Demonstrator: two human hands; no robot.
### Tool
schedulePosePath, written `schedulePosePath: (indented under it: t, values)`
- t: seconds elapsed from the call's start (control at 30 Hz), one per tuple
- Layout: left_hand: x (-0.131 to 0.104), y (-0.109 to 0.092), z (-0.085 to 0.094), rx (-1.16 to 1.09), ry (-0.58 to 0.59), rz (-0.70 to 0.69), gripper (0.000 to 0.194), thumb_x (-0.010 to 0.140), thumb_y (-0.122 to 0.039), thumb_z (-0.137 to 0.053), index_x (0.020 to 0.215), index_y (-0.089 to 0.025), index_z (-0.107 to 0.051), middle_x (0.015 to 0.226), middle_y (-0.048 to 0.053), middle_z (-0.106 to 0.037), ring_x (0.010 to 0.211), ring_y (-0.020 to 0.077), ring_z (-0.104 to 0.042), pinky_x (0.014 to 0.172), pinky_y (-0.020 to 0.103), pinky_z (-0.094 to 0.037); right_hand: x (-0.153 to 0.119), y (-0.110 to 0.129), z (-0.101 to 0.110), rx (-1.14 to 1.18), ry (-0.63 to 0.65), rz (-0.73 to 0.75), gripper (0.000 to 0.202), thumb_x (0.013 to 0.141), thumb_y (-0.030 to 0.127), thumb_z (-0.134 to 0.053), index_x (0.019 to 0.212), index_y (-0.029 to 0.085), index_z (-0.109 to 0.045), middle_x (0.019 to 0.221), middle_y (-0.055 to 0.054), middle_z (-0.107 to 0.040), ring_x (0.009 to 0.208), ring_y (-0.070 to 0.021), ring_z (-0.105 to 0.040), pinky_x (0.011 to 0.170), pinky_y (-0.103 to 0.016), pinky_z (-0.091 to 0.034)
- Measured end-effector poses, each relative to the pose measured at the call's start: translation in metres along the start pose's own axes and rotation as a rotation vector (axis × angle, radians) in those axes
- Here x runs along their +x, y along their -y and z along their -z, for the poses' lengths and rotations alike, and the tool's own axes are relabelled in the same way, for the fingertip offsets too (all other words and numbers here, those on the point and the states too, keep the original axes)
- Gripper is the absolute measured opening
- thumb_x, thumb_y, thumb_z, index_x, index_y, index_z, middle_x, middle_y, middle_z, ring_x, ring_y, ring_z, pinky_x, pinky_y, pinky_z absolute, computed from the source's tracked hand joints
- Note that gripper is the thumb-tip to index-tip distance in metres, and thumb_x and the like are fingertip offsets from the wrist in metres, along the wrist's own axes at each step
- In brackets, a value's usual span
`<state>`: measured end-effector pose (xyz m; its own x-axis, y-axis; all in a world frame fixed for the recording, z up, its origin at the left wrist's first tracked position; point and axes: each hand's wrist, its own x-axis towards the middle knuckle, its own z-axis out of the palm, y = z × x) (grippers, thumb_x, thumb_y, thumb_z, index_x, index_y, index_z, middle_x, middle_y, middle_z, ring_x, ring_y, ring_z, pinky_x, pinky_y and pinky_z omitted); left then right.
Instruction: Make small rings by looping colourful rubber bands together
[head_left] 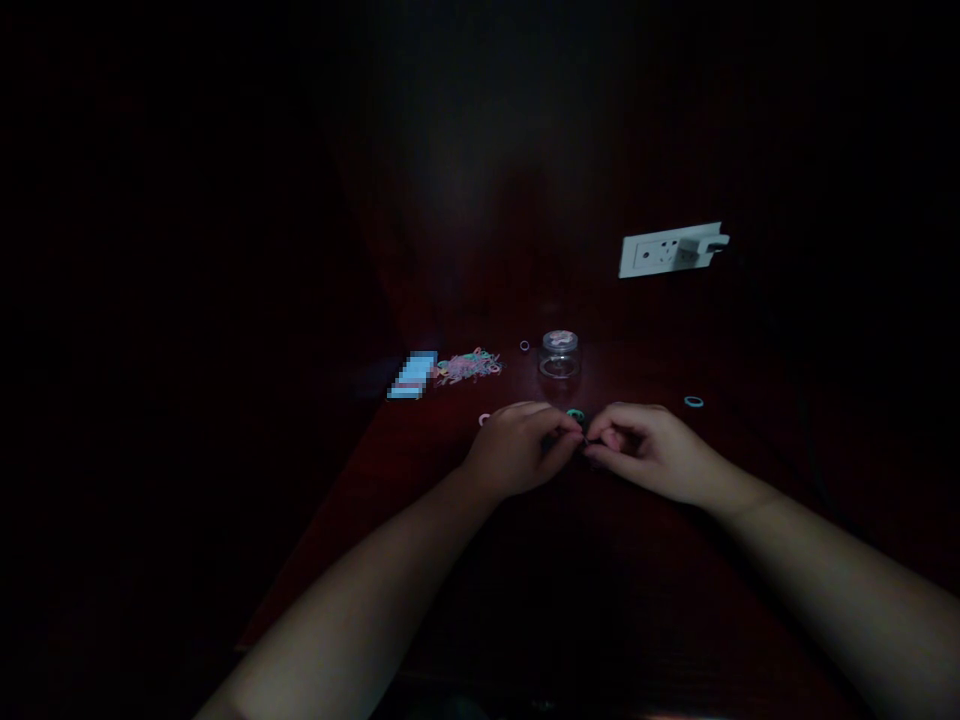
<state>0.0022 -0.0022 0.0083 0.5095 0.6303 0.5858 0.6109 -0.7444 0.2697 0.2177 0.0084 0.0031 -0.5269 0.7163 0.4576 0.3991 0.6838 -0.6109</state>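
My left hand (pixel 523 447) and my right hand (pixel 651 450) meet fingertip to fingertip over the dark red table (pixel 525 560). Both pinch at something small and dark between them, too dim to make out. Just behind the fingertips lies a green band (pixel 575 413). A pink band (pixel 484 420) shows beside my left hand, partly covered by it. Beyond the hands stands a clear jar (pixel 559 358) with a lid. To its left is a pile of many-coloured bands (pixel 471 366).
A lit phone screen (pixel 412 375), pixelated, lies left of the pile. A small pale ring (pixel 524 346) is left of the jar, and a blue band (pixel 694 401) lies to the right. A white wall socket (pixel 660 252) holds a plug. The surroundings are very dark.
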Motion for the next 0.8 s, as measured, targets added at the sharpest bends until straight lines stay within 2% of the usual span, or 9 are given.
schedulePosePath:
  t: [0.37,0.8]
  values:
    - [-0.0004,0.0018,-0.0007,0.004,0.007,-0.017,0.019,0.093,-0.033,-0.054,0.093,-0.022,-0.07,0.083,0.001,-0.07,0.077,0.0148,-0.065,0.075,0.031,-0.052,0.0008,0.0024,0.0012,0.011,0.05,-0.011,0.021,0.09,0.033,-0.059,0.077,0.018,-0.064,0.066,-0.002,-0.06,0.058,-0.0131,-0.052,0.055,-0.026,-0.041]
    - [0.0002,-0.0002,0.0012,-0.033,0.004,0.01,0.01,0.089,-0.03,-0.058,0.09,-0.021,-0.063,0.084,-0.001,-0.069,0.079,0.0148,-0.064,0.074,0.03,-0.05,0.0004,-0.0002,0.0014,0.011,0.075,-0.021,0.02,0.088,0.033,-0.061,0.075,0.018,-0.063,0.062,0.001,-0.056,0.056,-0.0119,-0.048,0.053,-0.024,-0.039]
